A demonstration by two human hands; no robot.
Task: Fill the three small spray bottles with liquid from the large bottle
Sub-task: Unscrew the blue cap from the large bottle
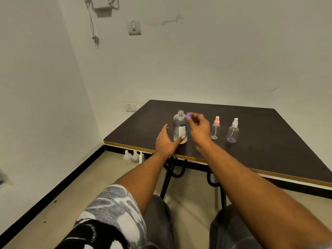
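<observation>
We had the left hand [166, 141] spread wide, thumb touching the large bottle [180, 127] just right of it on the bench [260, 141]. Right hand [198, 127] pinched the blue cap [188, 116] beside the bottle's open neck. Pink-topped spray bottle [215, 127] and white-topped spray bottle [233, 130] stood right of that grip.

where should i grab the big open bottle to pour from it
Grip the large bottle around its straight labelled midsection, coming in from its left side where the left hand already sits. It stands upright with the neck uncapped, so keep clear of the mouth. The right hand holds the blue cap.
</observation>
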